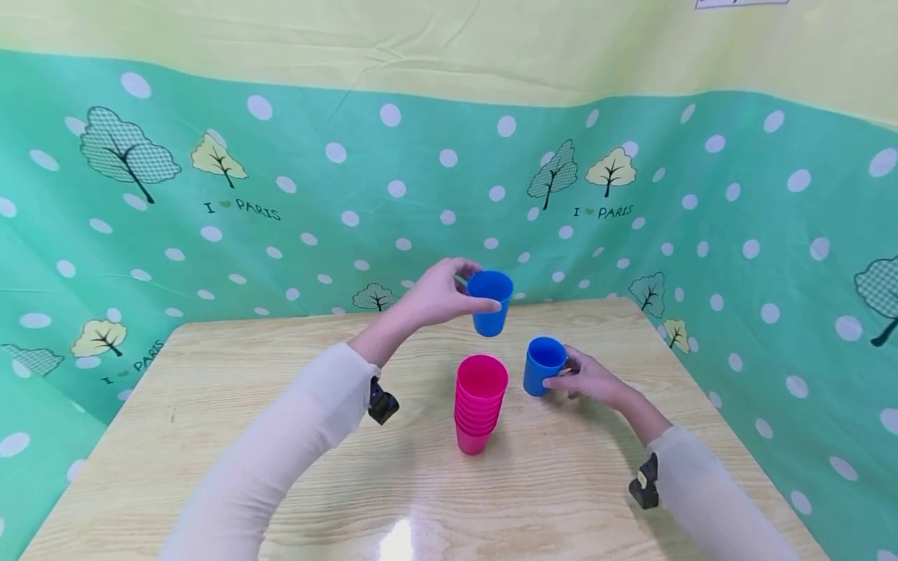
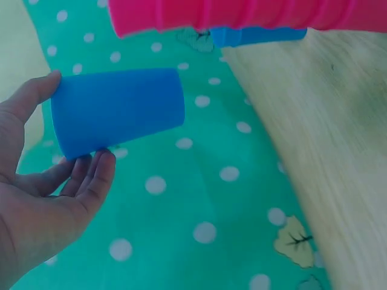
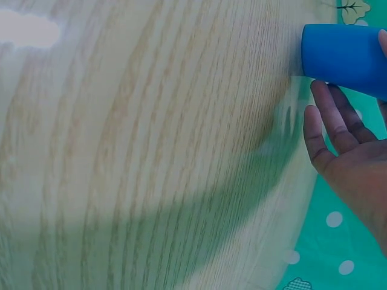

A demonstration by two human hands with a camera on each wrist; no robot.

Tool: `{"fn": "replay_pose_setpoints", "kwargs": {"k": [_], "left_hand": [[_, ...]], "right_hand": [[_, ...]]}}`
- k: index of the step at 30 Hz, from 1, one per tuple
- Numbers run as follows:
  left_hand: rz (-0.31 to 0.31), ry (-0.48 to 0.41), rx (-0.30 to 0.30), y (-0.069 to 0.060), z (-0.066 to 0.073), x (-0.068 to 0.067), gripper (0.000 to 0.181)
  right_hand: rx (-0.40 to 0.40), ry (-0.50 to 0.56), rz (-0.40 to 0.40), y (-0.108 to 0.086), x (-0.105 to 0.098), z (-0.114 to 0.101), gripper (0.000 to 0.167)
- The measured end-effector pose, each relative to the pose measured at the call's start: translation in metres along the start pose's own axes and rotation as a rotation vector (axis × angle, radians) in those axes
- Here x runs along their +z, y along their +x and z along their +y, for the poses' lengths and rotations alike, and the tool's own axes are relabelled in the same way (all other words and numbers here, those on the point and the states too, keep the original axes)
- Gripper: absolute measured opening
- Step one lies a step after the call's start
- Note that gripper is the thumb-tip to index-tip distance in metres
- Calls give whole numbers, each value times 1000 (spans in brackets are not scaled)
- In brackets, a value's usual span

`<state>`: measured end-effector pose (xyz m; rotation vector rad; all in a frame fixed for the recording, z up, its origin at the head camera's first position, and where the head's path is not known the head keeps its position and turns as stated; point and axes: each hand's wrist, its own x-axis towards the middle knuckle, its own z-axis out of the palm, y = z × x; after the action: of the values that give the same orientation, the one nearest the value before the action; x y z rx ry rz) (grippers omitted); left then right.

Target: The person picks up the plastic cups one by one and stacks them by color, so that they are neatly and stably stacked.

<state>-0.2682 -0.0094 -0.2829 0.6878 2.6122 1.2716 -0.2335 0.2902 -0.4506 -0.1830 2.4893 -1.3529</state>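
Note:
My left hand (image 1: 443, 293) holds a blue cup (image 1: 489, 312) in the air by its rim end, thumb on one side and fingers on the other. In the left wrist view this blue cup (image 2: 121, 109) appears as one plain cup. Lower and to the right, my right hand (image 1: 592, 382) grips blue cups (image 1: 539, 374) standing upright on the table; a second rim line suggests they are nested. The right wrist view shows the blue wall (image 3: 344, 57) between thumb and fingers. Between the hands stands an upright stack of several pink cups (image 1: 477, 413), untouched.
The wooden table (image 1: 561, 483) ends at a back edge just behind the cups. A green dotted cloth (image 1: 421, 210) hangs behind it and along the sides. Black wrist cameras (image 1: 382, 401) sit on both sleeves.

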Motion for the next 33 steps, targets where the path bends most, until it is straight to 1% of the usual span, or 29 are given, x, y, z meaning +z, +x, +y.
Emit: {"fn": "replay_pose_setpoints", "kwargs": {"k": [4,9,12,15,18,24,29,33], "left_hand": [[-42,55,25,4,20,9,66],[-94,98,33,9,43,24,68],[-128,125,48,12,52,36,68],[-156,145,62,15,57,47,68],[-170,165,64,18,59,56,67],[-182,199,65,25,54,69,66],[-179,222,23,28,49,76,63],[-197,237,-2,30,47,81,61]], "right_hand": [[-4,-2,-5,0,0,1,69],[-4,-5,-21,-1,-2,2,68],[-4,3,-33,0,-3,3,70],[0,11,-40,1,-3,3,72],[-6,17,-43,2,-3,3,72],[-20,23,-46,2,-3,3,72],[-26,24,-47,2,-3,2,72],[-25,23,-49,2,-3,2,72]]}}
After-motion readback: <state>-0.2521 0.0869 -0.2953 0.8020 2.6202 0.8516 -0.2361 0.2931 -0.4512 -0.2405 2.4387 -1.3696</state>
